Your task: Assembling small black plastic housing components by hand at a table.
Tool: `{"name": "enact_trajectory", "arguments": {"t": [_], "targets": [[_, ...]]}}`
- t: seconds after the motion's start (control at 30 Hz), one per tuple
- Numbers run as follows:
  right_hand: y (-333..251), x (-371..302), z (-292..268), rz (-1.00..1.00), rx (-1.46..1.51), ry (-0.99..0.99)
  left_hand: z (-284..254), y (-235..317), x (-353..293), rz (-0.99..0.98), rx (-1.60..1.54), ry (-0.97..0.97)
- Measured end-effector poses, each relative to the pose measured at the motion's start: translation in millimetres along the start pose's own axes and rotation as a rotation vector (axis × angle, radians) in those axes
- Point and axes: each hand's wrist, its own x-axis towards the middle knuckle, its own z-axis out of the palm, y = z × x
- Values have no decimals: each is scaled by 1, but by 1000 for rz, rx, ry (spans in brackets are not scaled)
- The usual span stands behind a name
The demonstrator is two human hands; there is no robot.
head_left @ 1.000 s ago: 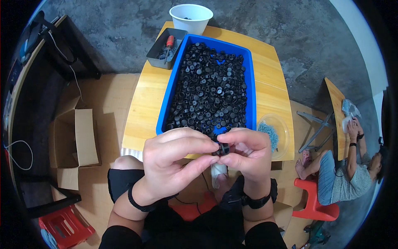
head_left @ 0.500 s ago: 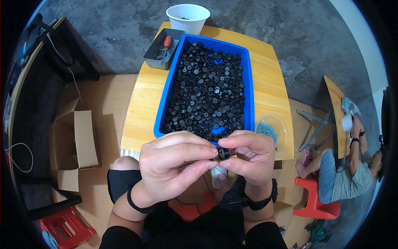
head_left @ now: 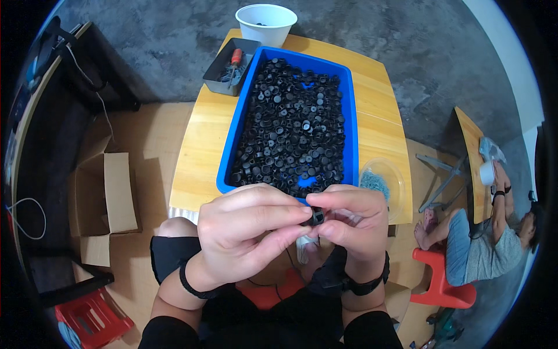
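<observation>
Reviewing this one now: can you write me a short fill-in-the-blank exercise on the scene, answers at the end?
1. The small part between the left hand and the right hand is coloured ____.
2. The large tray is coloured ____.
3. The tool in the grey bin has a ____ handle.
4. The open cardboard box is on the person's ____ side.

Missing words: black; blue; red; left.
</observation>
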Motion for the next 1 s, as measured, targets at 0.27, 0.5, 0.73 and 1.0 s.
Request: {"name": "enact_trajectory", "arguments": {"t": [0.27, 0.5, 0.73, 1.0], "targets": [[16, -1, 4, 87, 337, 8, 7, 13, 3, 44, 120, 87], [20, -1, 5, 114, 519, -47, 0, 9, 1, 95, 126, 29], [24, -3, 3, 83, 533, -73, 0, 15, 1, 135, 204, 36], [17, -3, 4, 56, 476, -44, 3, 18, 0, 157, 209, 66]]}}
